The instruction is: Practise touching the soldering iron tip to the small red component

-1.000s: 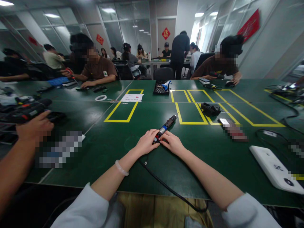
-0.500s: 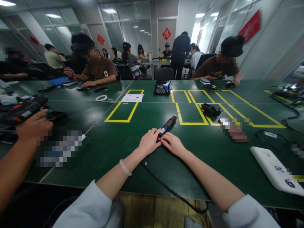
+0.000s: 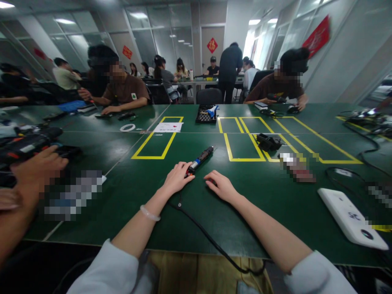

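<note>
My left hand (image 3: 178,177) is closed around the rear end of a slim electric screwdriver (image 3: 200,158), black with a blue band. Its bit points up and to the right, away from me. From under my left wrist a black cord (image 3: 211,239) runs down over the table's front edge. To the right of the tool, my right hand (image 3: 223,185) rests on the green table (image 3: 196,220). Its fingers are loosely bent, the thumb is apart from them, and nothing shows between them. A gap lies between my two hands.
Yellow tape rectangles mark the table. Beyond my hands are a black bit tray (image 3: 206,114), a paper sheet (image 3: 168,127) and a black device (image 3: 268,142). A white power bank (image 3: 352,218) lies at the right. A co-worker's hand (image 3: 39,165) is at the left.
My left hand has shifted left and slightly toward me with the screwdriver. My right hand has let go of the tool, leaving a gap between the hands.
</note>
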Motion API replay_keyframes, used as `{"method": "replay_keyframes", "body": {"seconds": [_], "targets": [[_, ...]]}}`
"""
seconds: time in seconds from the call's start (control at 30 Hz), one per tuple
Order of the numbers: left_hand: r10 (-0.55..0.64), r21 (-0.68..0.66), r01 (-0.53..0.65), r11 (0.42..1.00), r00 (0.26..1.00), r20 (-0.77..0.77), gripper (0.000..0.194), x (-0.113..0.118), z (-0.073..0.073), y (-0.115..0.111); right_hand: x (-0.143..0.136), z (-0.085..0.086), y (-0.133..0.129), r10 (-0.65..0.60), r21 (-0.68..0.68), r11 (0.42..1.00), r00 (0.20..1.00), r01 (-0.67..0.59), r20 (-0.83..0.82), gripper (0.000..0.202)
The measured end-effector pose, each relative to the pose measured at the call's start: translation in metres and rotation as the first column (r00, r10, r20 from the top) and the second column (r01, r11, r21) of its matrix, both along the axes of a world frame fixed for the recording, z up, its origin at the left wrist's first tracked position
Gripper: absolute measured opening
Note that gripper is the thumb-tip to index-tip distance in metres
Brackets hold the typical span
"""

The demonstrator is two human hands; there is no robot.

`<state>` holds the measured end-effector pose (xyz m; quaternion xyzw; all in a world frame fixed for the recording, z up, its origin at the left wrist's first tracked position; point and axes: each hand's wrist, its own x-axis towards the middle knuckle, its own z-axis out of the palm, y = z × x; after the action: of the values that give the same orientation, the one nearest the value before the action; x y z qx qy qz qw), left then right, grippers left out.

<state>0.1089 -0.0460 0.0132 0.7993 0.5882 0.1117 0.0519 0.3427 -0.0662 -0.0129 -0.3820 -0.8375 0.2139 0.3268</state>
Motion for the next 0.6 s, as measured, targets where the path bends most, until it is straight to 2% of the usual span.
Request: {"method": "replay_keyframes", "body": {"seconds": [0.2, 0.37, 0.6], "targets": [[0.171, -0.016, -0.172, 0.985, 0.985, -0.013, 0.06, -0.052, -0.002, 0.021, 0.001, 0.0, 0.0, -0.005, -0.014, 1.0, 1.0, 0.006, 0.02, 0.015], [0.336, 0.009, -0.336, 0.942, 0.939, -0.069, 0.06, -0.093, -0.004, 0.037, 0.0, -0.001, 0.0, 0.005, -0.03, 1.0, 1.0, -0.004, 0.029, 0.015], [0.489, 0.083, -0.482, 0.872, 0.867, -0.1, 0.059, -0.129, -0.005, 0.044, 0.0, -0.001, 0.0, 0.006, -0.03, 1.0, 0.999, -0.005, 0.034, 0.015]]}}
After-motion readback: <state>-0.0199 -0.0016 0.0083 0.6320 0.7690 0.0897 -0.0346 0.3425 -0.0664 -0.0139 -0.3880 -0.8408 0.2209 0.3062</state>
